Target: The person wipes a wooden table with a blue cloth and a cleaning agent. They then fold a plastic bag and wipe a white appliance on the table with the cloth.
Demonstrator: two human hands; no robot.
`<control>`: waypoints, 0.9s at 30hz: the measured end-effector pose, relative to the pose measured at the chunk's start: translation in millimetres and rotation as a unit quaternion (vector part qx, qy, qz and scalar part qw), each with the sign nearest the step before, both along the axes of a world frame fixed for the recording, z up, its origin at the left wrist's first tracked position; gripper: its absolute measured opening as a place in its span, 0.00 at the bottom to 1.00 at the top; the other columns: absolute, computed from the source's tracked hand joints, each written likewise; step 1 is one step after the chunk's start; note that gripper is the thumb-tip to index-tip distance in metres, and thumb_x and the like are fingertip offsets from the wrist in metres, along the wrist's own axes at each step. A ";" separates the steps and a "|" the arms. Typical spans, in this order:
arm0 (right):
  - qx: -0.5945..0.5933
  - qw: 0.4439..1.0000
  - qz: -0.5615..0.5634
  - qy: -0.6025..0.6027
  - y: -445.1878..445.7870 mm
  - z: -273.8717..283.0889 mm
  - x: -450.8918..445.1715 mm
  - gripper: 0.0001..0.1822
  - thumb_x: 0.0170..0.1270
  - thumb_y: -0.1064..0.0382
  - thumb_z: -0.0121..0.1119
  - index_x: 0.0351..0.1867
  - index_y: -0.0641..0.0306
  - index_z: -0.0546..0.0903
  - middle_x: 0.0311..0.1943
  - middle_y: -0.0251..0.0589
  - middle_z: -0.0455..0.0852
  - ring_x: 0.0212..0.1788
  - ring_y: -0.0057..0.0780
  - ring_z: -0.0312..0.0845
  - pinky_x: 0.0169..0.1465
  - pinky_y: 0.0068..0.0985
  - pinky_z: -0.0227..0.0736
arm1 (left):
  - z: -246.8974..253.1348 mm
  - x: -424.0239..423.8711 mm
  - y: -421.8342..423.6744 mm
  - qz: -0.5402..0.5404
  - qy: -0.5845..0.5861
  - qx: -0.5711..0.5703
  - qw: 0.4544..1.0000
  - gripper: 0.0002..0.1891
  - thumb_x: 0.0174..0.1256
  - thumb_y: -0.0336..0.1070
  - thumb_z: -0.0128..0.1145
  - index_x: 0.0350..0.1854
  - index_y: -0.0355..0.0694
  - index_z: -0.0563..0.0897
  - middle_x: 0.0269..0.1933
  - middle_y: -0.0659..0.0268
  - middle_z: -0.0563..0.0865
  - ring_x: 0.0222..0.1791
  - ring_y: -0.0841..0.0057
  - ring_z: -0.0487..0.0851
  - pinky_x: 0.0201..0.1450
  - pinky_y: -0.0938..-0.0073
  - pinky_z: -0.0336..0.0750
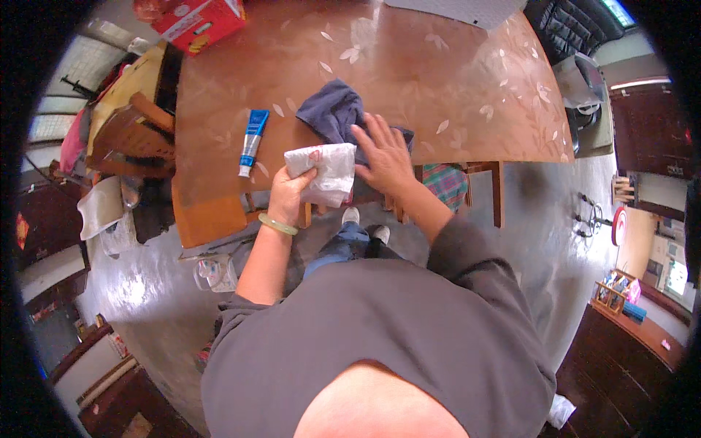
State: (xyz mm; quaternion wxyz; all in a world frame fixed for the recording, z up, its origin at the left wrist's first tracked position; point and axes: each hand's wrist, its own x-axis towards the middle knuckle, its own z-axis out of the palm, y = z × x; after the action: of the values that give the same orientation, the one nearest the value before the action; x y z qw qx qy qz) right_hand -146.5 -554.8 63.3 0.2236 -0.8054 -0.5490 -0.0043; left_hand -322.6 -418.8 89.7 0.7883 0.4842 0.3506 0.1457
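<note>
My left hand grips a folded white plastic bag that bears some red print, with the thumb lying across it. Just beyond the bag, a crumpled dark blue cloth lies on the tabletop. My right hand rests on the right part of this cloth, palm down with its fingers spread. To the left of the bag lies a blue and silver tube, its white cap pointing towards me.
The brown table has a leaf pattern. A red carton stands at its far left, and a pale board-like object at the far edge. Wooden furniture adjoins on the left. Plaid fabric shows beneath the near edge.
</note>
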 end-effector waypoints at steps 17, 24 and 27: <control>-0.135 0.931 -0.310 -0.141 -60.1 -75.6 135.8 0.21 0.63 0.57 0.52 0.59 0.45 0.76 0.67 0.33 0.68 0.70 0.37 0.58 0.65 0.50 0.55 | -65.9 66.7 40.7 -0.151 -0.027 -0.031 0.988 0.15 0.61 0.22 0.59 0.50 0.36 0.82 0.50 0.66 0.84 0.50 0.77 0.80 0.57 0.74 0.73; -0.111 0.907 -0.404 -0.038 -38.3 -93.1 137.8 0.18 0.53 0.64 0.55 0.48 0.58 0.80 0.53 0.45 0.79 0.55 0.47 0.73 0.57 0.40 0.68 | -74.5 106.4 25.2 -0.219 -0.065 0.025 0.973 0.16 0.59 0.20 0.58 0.51 0.36 0.80 0.52 0.65 0.82 0.54 0.77 0.78 0.60 0.75 0.71; -0.127 0.974 -0.180 -0.060 23.3 -70.0 55.5 0.20 0.53 0.54 0.55 0.49 0.49 0.80 0.55 0.38 0.78 0.58 0.40 0.72 0.55 0.38 0.70 | -64.2 115.6 17.2 -0.230 -0.069 -0.022 0.970 0.16 0.60 0.21 0.58 0.51 0.36 0.80 0.51 0.67 0.83 0.53 0.78 0.79 0.59 0.75 0.72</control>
State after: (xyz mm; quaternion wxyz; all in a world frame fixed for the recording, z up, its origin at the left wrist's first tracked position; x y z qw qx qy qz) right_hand -90.9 -531.5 -6.7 0.0819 -0.9109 -0.4039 -0.0229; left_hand -207.0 -401.7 25.5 0.8332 0.5234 0.1775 -0.0140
